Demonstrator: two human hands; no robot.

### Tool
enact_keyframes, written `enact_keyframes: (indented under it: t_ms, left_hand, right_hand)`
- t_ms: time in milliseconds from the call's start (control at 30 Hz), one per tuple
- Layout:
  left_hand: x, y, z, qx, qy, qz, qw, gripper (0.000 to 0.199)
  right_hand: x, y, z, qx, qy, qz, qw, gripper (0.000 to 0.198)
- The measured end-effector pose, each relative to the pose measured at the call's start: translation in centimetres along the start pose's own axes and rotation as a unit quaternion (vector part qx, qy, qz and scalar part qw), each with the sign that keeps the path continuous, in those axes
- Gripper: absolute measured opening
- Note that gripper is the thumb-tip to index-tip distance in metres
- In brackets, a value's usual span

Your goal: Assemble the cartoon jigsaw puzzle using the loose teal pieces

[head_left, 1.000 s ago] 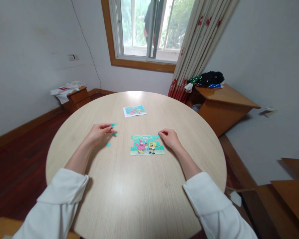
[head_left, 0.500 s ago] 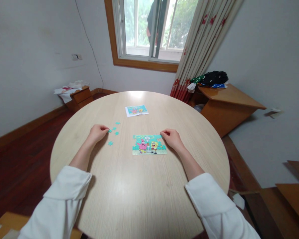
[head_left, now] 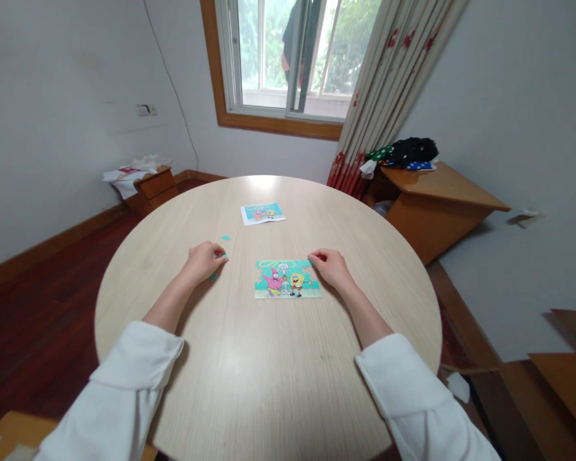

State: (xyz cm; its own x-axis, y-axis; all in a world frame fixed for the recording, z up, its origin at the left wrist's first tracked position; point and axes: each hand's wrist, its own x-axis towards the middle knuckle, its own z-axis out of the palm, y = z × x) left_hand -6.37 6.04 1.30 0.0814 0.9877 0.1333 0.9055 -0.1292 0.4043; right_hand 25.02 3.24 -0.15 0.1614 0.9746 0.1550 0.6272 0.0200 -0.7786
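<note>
A partly assembled jigsaw puzzle (head_left: 285,282) with cartoon figures lies flat on the round table (head_left: 264,371), with gaps along its left and right edges. My right hand (head_left: 330,266) is closed in a pinch at the puzzle's upper right corner, where a bit of a teal puzzle piece shows at the fingertips. To the left of the puzzle, my left hand (head_left: 205,261) has thumb and forefinger pinched around a small teal puzzle piece (head_left: 225,257). Another loose piece (head_left: 226,237) rests just beyond it, and one more (head_left: 214,277) is partly hidden below the left hand.
A printed picture (head_left: 264,213) of the same scene lies farther back on the table. Beyond the table are a low cabinet (head_left: 156,186) at the left, a wooden desk (head_left: 441,189) with cloths at the right, and a window with a curtain (head_left: 384,77).
My left hand has shifted right, from the leftmost loose piece to another one, and now covers some of the pieces. My right hand has stayed at the puzzle's corner.
</note>
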Motion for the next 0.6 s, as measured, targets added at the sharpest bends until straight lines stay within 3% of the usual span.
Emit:
enact_keyframes:
  t_ms: [100, 400, 600]
  left_hand:
    - [0.04, 0.27, 0.19, 0.012, -0.026, -0.012, 1.0, 0.012]
    - [0.27, 0.09, 0.64, 0.025, -0.029, -0.018, 0.999, 0.008]
    - [-0.07, 0.19, 0.54, -0.048, -0.023, 0.015, 0.998, 0.005]
  right_hand:
    - [-0.01, 0.01, 0.03, 0.002, -0.001, -0.006, 1.0, 0.016]
    - [0.03, 0.29, 0.15, 0.009, -0.002, -0.009, 1.0, 0.018]
    - [-0.02, 0.33, 0.23, 0.01, 0.001, -0.015, 1.0, 0.018]
